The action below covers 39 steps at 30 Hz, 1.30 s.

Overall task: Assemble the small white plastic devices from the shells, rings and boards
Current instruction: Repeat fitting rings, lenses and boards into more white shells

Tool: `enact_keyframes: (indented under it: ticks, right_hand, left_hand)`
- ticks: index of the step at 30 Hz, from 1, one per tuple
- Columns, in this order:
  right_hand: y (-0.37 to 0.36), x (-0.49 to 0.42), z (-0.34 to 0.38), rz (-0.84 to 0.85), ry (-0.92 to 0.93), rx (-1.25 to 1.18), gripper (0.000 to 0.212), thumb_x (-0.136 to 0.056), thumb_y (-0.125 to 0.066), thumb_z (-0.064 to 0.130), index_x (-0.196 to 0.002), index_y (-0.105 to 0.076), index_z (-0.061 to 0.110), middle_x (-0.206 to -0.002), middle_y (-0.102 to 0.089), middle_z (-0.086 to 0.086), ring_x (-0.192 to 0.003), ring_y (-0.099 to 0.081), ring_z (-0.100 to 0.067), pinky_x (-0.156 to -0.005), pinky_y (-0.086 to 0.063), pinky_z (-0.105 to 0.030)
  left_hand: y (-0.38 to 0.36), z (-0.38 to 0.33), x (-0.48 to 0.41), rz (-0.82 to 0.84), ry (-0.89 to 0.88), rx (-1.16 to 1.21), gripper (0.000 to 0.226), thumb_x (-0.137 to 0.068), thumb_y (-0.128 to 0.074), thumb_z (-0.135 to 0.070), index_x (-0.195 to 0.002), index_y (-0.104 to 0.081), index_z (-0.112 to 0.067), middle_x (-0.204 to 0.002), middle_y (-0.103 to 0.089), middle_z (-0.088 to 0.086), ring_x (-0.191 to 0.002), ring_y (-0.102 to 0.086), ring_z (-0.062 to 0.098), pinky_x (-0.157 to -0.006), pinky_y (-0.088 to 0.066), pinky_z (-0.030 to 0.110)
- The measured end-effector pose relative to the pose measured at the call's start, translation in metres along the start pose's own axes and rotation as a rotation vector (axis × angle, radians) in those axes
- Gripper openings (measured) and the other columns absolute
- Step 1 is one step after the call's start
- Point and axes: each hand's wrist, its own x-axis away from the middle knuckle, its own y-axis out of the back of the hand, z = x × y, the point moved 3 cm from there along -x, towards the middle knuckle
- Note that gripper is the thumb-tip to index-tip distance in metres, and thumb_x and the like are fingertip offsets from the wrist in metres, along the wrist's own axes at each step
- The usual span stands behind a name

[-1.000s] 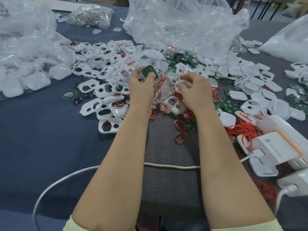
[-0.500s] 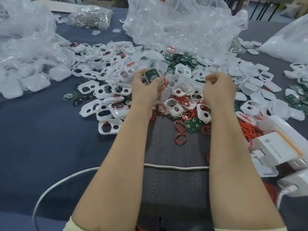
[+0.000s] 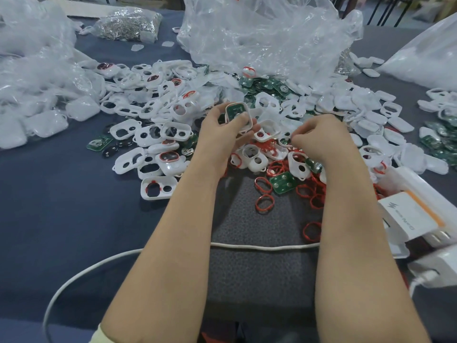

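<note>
My left hand (image 3: 222,134) grips a white shell with a green board (image 3: 237,112) seated in it, held above the heap with the thumb pressing on the board. My right hand (image 3: 319,137) hovers low over the pile to its right, fingers curled with the fingertips pinched together; what they pinch is too small to see. Beneath both hands lie white shells (image 3: 254,159), loose red rings (image 3: 264,201) and a green board (image 3: 283,184) on a dark grey mat (image 3: 259,268).
A wide heap of white shells (image 3: 153,134) spreads left and right. Clear plastic bags (image 3: 267,38) stand behind it, more bags (image 3: 29,90) at left. A white cable (image 3: 259,247) crosses the mat. White boxes (image 3: 415,216) sit at right. A bag of metal parts (image 3: 128,24) lies far left.
My right hand moved right out of the pile, then came back down left toward the red rings. My left hand kept holding the shell with the board, shifting only slightly.
</note>
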Motion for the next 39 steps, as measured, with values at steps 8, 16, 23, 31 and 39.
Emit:
enact_keyframes:
  ticks: [8, 16, 23, 31, 39]
  right_hand:
    - [-0.019, 0.007, 0.010, 0.239, 0.031, 0.254, 0.026, -0.080, -0.075, 0.033, -0.098, -0.070, 0.016, -0.103, -0.062, -0.011, -0.103, -0.056, -0.031, -0.092, -0.048, -0.039]
    - [-0.005, -0.005, 0.010, -0.197, 0.134, -0.307, 0.008, -0.093, -0.057, 0.021, -0.092, -0.064, 0.019, -0.086, -0.070, -0.005, -0.074, -0.061, -0.014, -0.074, -0.047, -0.027]
    - [-0.018, -0.014, 0.018, -0.039, 0.095, -0.752, 0.015, -0.092, -0.055, 0.007, -0.103, -0.064, 0.010, -0.074, -0.064, -0.001, -0.055, -0.062, -0.001, -0.056, -0.049, -0.015]
    - [-0.035, -0.012, 0.030, -0.010, 0.020, -1.094, 0.026, -0.093, -0.048, -0.005, -0.114, -0.055, 0.008, -0.098, -0.058, -0.005, -0.085, -0.063, -0.018, -0.069, -0.057, -0.024]
    - [-0.036, -0.005, 0.025, -0.023, -0.129, -1.330, 0.020, -0.092, -0.048, -0.005, -0.100, -0.061, 0.008, -0.119, -0.059, -0.019, -0.090, -0.063, -0.024, -0.067, -0.058, -0.022]
  left_hand:
    - [0.001, -0.002, 0.001, -0.063, -0.044, -0.086, 0.018, -0.096, -0.048, 0.002, -0.101, -0.052, -0.014, -0.111, -0.064, 0.028, -0.075, -0.073, 0.025, -0.058, -0.056, 0.023]
    - [0.004, -0.005, -0.003, -0.113, -0.081, 0.099, 0.021, -0.097, -0.049, 0.001, -0.116, -0.049, -0.007, -0.091, -0.068, 0.015, -0.075, -0.071, 0.022, -0.069, -0.059, 0.024]
    - [0.002, -0.003, -0.001, -0.077, -0.078, 0.058, 0.023, -0.096, -0.049, 0.002, -0.118, -0.049, -0.007, -0.095, -0.069, 0.018, -0.075, -0.072, 0.019, -0.068, -0.059, 0.024]
    - [0.002, -0.003, 0.000, -0.059, -0.108, -0.021, 0.020, -0.094, -0.050, 0.006, -0.108, -0.051, -0.009, -0.090, -0.066, 0.015, -0.067, -0.072, 0.020, -0.063, -0.058, 0.026]
    - [0.000, -0.003, -0.001, -0.029, -0.010, 0.115, 0.010, -0.100, -0.046, -0.007, -0.106, -0.051, -0.013, -0.109, -0.067, 0.027, -0.074, -0.072, 0.025, -0.069, -0.060, 0.028]
